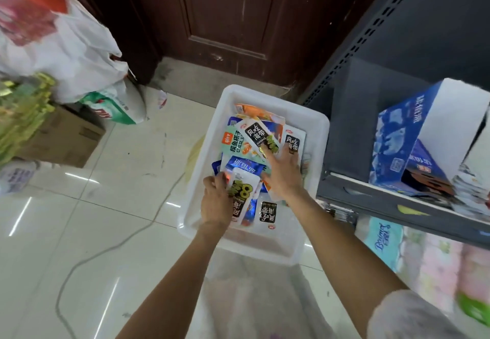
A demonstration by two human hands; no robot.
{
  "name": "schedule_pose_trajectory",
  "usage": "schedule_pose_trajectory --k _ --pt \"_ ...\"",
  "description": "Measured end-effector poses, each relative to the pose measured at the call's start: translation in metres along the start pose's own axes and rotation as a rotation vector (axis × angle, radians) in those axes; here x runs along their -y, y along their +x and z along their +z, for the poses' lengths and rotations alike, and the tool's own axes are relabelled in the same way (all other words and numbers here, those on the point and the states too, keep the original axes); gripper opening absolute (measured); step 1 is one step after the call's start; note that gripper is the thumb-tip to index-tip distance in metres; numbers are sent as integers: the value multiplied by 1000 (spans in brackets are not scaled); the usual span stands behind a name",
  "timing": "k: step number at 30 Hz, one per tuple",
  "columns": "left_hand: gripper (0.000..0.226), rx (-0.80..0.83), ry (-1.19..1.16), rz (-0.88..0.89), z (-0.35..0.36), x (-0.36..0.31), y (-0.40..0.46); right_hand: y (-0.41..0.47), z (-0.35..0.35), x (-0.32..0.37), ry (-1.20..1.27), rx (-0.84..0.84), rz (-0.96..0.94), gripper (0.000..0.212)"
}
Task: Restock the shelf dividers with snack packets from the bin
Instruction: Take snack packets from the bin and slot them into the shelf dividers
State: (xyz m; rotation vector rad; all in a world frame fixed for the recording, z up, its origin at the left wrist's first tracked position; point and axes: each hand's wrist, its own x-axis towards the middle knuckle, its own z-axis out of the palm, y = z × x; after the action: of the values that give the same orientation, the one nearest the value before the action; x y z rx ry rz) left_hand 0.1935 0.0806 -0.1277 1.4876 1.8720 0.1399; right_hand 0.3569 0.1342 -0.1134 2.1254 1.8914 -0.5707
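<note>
Hands in bin [315, 126]: left [216, 203] gripping packets [242, 192], right [285, 172] on another.

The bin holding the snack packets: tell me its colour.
White, slightly translucent plastic bin, seen in the head view.

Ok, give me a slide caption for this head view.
Left hand grips white packets while right hand reaches another in the bin.
</note>
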Motion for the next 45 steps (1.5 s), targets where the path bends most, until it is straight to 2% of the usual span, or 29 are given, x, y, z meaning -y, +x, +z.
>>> schedule_pose_trajectory --k 3,5,7,9,12,15,17,19,25,29,32,36,39,41,43,45 --pt "49 9 16 6 4 4 1 -11 6 1 -78 -118 -22 56" --pt "60 17 54 -10 7 3 1 -19 8 5 -89 -188 -60 46" --pt "70 2 106 -19 10 0 -1 -23 10 8 -27 -218 -92 37" --pt "69 -24 154 -21 11 -2 -4 -22 9 9 75 -233 -117 31" --pt "65 -39 169 -29 12 -1 -5 -12 9 13 241 -278 4 38" --pt "61 -36 178 -32 12 1 -4 -1 6 15 478 -186 303 68" --pt "58 -35 184 -13 11 2 -4 5 4 13 489 -122 385 84" --pt "56 -38 193 17 9 2 -3 7 2 11 431 -117 366 89" --pt "38 -23 142 20 3 2 2 0 2 13 360 -106 189 66" --pt "34 17 -79 6 -4 0 5 -8 -6 11 481 -72 257 64" --pt "30 30 -402 21 -18 -6 7 -26 -19 8 682 -141 359 60" --pt "26 29 -849 -134 -51 -24 7 -66 -47 2 935 -260 419 47" --pt "32 100 -985 -159 -62 -42 9 -92 -62 -3 1303 -265 508 27" --pt "32 224 -1073 -166 -66 -54 5 -106 -70 -5 1544 -238 541 18" --pt "37 359 -1131 -142 -69 -66 -2 -118 -75 -6 1655 -217 526 17" --pt "46 435 -1102 -24 -69 -77 -12 -127 -78 -8 1699 -211 505 15"
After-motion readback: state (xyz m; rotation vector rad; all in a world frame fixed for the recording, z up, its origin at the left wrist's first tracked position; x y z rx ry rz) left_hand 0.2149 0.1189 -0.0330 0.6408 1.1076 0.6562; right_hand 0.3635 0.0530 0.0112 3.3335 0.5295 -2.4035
